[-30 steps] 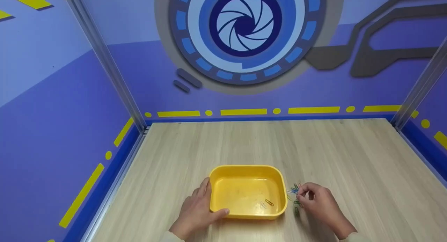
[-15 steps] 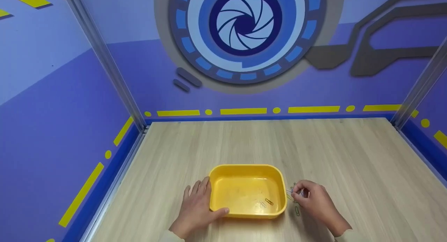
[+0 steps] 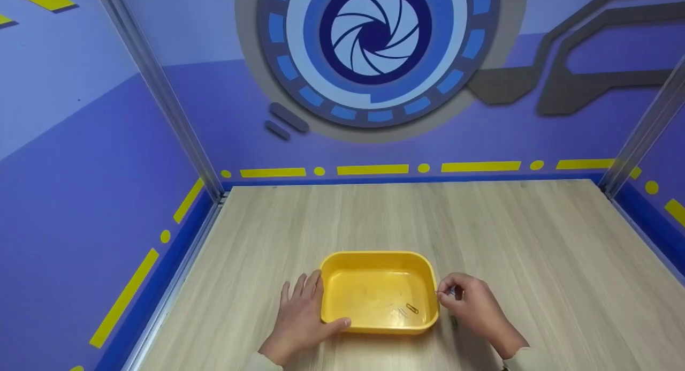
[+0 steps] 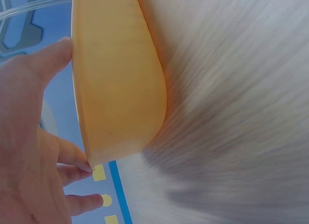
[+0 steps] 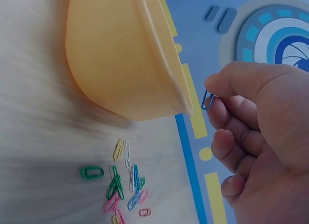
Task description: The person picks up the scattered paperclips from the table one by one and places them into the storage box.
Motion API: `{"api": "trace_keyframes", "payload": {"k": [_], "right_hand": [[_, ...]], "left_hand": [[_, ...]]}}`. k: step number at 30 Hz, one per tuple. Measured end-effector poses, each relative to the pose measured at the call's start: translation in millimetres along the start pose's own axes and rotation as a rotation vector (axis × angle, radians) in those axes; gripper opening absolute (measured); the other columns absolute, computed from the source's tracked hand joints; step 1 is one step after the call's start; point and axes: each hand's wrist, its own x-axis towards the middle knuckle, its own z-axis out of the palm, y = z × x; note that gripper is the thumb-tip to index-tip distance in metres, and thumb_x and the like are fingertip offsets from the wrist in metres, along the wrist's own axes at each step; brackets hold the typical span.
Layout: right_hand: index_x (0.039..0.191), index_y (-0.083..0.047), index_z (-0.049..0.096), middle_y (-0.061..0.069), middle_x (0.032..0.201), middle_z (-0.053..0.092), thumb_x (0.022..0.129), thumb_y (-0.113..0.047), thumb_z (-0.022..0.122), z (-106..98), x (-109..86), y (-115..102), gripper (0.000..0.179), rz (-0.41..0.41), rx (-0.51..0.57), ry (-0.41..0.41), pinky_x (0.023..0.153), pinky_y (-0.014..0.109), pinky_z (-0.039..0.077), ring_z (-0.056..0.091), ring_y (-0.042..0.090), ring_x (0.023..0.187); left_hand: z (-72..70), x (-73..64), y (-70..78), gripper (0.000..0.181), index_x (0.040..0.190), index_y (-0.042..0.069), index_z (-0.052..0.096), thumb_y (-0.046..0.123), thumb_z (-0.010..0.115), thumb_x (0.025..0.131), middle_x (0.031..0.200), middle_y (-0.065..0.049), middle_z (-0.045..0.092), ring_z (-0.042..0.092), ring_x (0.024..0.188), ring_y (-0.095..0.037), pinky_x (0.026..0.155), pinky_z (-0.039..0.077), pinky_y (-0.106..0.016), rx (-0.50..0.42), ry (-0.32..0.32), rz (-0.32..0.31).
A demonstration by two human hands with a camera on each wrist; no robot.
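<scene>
A yellow plastic box (image 3: 381,331) stands on the wooden table in the head view. My left hand (image 3: 299,320) rests against its left side with fingers straight and spread, the thumb on the near rim; in the left wrist view, the thumb and a fingertip touch the rim. My right hand (image 3: 476,304) is beside the box's right rim, pinching a small blue paper clip (image 5: 204,102) between thumb and index finger. Inside the box lie a yellowish paper clip (image 3: 412,308) and some pale clips (image 3: 402,311). My right hand mostly hides the table clips in the head view.
In the right wrist view several loose paper clips lie scattered on the table beside the box, among them a green clip (image 5: 91,173), a yellow clip (image 5: 119,149) and a white clip (image 5: 127,154). A patterned blue-purple wall (image 3: 214,114) stands behind.
My right hand has moved from over the loose clips leftward to the box's right rim, now with a blue paper clip pinched. My left hand stays on the box, its outer fingers spread slightly wider.
</scene>
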Motion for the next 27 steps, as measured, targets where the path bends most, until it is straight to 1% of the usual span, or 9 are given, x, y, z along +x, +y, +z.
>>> {"api": "trace_keyframes", "payload": {"k": [5, 13, 17, 22, 27], "right_hand": [[0.072, -0.019, 0.06, -0.005, 0.072, 0.056, 0.076, -0.01, 0.069, 4.0, 2.1, -4.1, 0.013, 0.009, 0.003, -0.015, 0.053, 0.019, 0.039, 0.048, 0.011, 0.067], [0.071, -0.02, 0.061, -0.006, 0.072, 0.056, 0.075, -0.009, 0.07, 9.7, 3.7, -5.8, 0.014, 0.0, 0.008, -0.026, 0.053, 0.019, 0.038, 0.048, 0.013, 0.067], [0.071, -0.021, 0.061, -0.006, 0.072, 0.056, 0.075, -0.01, 0.07, 11.6, 5.3, -6.2, 0.015, 0.004, 0.008, -0.04, 0.052, 0.019, 0.037, 0.047, 0.012, 0.065], [0.071, -0.021, 0.06, -0.006, 0.07, 0.055, 0.074, -0.01, 0.07, 14.0, 6.4, -7.4, 0.015, -0.008, -0.019, -0.034, 0.052, 0.019, 0.037, 0.046, 0.011, 0.064], [0.071, -0.02, 0.06, -0.005, 0.069, 0.054, 0.074, -0.009, 0.07, 15.8, 7.8, -8.8, 0.014, -0.003, -0.026, -0.034, 0.051, 0.019, 0.037, 0.046, 0.012, 0.064]], "left_hand": [[0.4, 0.2, -0.3, 0.11, 0.143, 0.005, 0.026, 0.083, 0.039, 0.068, 0.149, -0.009, 0.027, 0.024, 0.136, -0.036, 0.106, 0.009, -0.063, -0.001, -0.001, -0.003], [-0.7, -1.3, 0.6, 0.11, 0.144, 0.006, 0.023, 0.086, 0.033, 0.069, 0.15, -0.009, 0.025, 0.022, 0.137, -0.036, 0.106, 0.006, -0.062, 0.003, -0.019, -0.021], [-1.5, -0.7, 1.1, 0.112, 0.144, 0.006, 0.023, 0.087, 0.033, 0.067, 0.15, -0.009, 0.025, 0.021, 0.137, -0.036, 0.107, 0.006, -0.062, -0.001, -0.024, -0.026], [-1.1, -0.6, 1.4, 0.113, 0.144, 0.005, 0.026, 0.087, 0.034, 0.066, 0.149, -0.009, 0.027, 0.022, 0.137, -0.036, 0.106, 0.006, -0.063, 0.006, -0.007, -0.015], [-0.9, 0.4, 2.0, 0.115, 0.144, 0.006, 0.024, 0.088, 0.033, 0.064, 0.15, -0.008, 0.025, 0.021, 0.138, -0.035, 0.107, 0.005, -0.062, 0.002, -0.024, -0.031]]}}
